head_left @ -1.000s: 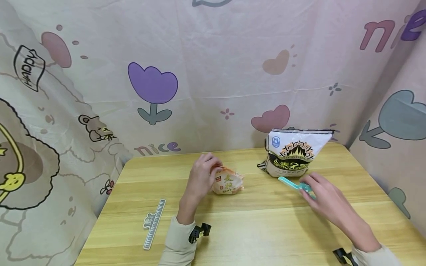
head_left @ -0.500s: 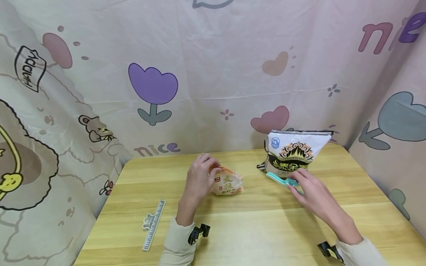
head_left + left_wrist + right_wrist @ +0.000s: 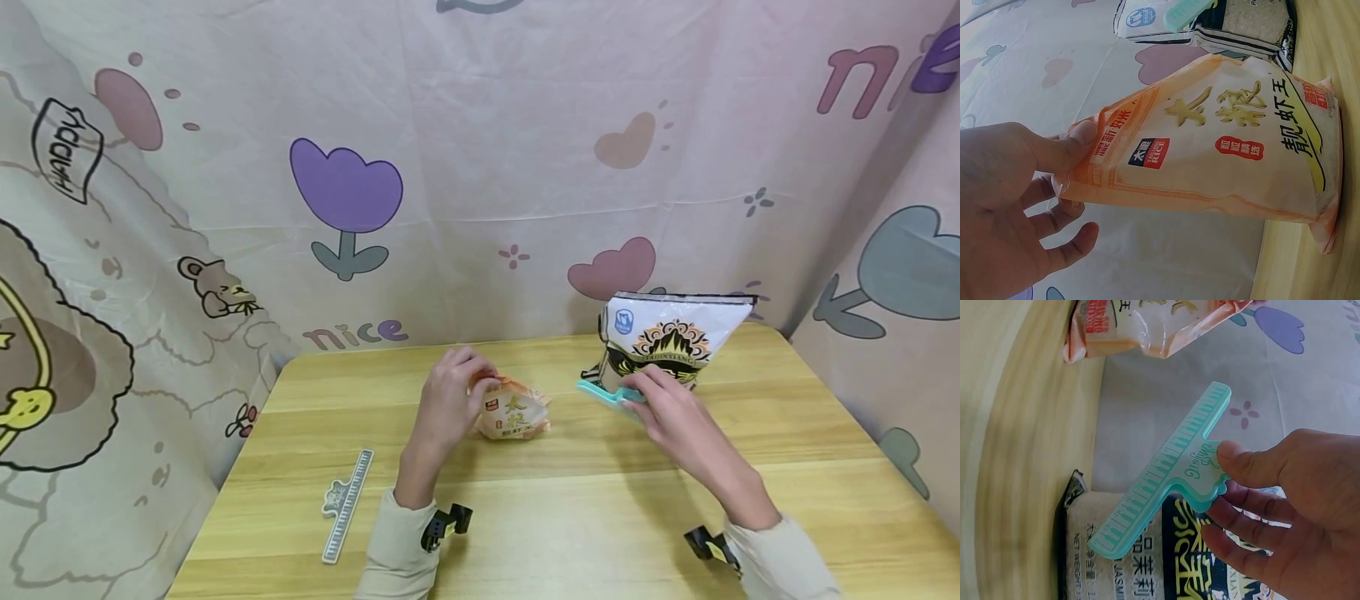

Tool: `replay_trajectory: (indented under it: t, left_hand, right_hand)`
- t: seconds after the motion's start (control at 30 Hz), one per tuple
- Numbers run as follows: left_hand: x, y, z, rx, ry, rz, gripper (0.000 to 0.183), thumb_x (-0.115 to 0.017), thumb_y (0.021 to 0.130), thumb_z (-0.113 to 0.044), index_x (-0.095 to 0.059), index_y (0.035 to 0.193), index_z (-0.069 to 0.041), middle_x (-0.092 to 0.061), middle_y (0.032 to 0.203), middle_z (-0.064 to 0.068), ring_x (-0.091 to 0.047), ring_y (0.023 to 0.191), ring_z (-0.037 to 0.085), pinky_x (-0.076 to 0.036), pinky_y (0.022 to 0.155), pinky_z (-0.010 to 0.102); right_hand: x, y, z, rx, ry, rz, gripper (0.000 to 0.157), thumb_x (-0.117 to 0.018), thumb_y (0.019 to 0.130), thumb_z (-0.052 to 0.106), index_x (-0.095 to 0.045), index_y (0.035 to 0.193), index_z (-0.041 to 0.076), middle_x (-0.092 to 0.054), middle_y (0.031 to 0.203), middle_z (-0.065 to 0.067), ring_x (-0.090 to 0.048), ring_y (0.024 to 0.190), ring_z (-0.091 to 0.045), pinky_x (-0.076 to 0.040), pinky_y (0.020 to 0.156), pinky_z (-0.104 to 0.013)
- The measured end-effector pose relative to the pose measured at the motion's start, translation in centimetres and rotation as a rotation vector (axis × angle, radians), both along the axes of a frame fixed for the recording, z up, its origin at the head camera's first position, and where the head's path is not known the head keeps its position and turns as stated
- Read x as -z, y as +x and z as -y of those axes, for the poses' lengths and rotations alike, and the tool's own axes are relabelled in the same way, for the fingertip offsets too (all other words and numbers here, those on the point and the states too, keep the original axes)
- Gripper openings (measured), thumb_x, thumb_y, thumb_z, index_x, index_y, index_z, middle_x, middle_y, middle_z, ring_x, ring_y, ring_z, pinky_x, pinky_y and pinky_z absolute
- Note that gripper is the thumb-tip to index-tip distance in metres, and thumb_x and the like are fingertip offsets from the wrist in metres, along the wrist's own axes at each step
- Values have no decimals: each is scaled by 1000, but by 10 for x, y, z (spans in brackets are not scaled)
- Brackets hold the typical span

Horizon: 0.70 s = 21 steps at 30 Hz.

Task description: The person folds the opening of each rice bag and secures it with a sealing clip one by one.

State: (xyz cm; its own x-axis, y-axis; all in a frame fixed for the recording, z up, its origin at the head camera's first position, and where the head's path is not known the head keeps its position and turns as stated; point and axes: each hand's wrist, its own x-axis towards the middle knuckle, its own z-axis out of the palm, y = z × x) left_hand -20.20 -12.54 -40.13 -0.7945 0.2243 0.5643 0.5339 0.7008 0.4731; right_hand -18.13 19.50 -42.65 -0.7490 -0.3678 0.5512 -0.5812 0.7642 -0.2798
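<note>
My left hand (image 3: 452, 398) pinches the top corner of a small orange-and-white rice bag (image 3: 1191, 144) between thumb and forefinger. That bag stands upright on the table, its top gathered toward the hand. In my right hand (image 3: 678, 425) is a turquoise clip (image 3: 1163, 478) with a piano-key pattern, pinched by its handle between thumb and fingers. The clip's long bar is in the air, in front of a larger white and black rice bag (image 3: 678, 333) and apart from the small bag.
A grey clip (image 3: 347, 507) of like shape lies on the wooden table (image 3: 555, 525) at the left. Behind the table hangs a printed curtain (image 3: 480, 167). A black wrist camera (image 3: 447, 525) sits on the left sleeve.
My right hand has carried the turquoise clip leftward, across the front of the large bag and toward the small one. The left hand keeps its pinch, nearly still.
</note>
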Motion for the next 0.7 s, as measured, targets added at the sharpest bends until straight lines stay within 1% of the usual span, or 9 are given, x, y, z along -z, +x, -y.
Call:
replay_trajectory:
  t: [0.17, 0.33, 0.43, 0.57, 0.7]
  left_hand:
    - [0, 0, -1, 0, -8, -11, 9, -82, 86, -6, -75, 89, -9, -65, 91, 0, -58, 90, 20, -54, 75, 34]
    - [1, 0, 0, 5, -14, -14, 9, -82, 86, -6, -75, 88, -9, -65, 91, 0, -58, 89, 20, -54, 75, 34]
    - [0, 0, 0, 25, -7, -7, 8, -81, 87, -6, -75, 89, -8, -66, 91, 0, -58, 89, 20, -54, 75, 33]
    - [0, 0, 1, 49, 4, 12, 4, -79, 89, -6, -75, 89, -7, -66, 91, 0, -58, 89, 19, -53, 75, 34]
    - [0, -1, 1, 45, 6, 21, 4, -79, 90, -6, -75, 90, -7, -65, 91, 0, -57, 89, 19, -53, 75, 34]
  right_hand:
    - [-2, -5, 10, -24, -38, -12, 28, -80, 85, -2, -69, 109, 6, -65, 100, -3, -60, 80, -12, -56, 67, -36]
    - [-5, -9, 22, -58, -78, -4, 27, -80, 86, -2, -67, 109, 4, -65, 101, -5, -60, 81, -13, -57, 68, -35]
    - [-6, -11, 30, -77, -100, -5, 28, -80, 85, -3, -67, 110, 2, -65, 104, -7, -61, 83, -16, -57, 70, -36]
    - [-7, -16, 38, -95, -115, -15, 28, -80, 85, -5, -68, 110, 1, -64, 103, -7, -60, 83, -15, -56, 69, -33]
    - [-7, -20, 44, -114, -124, -23, 26, -80, 84, -6, -68, 107, 1, -64, 102, -6, -60, 82, -13, -56, 67, -31]
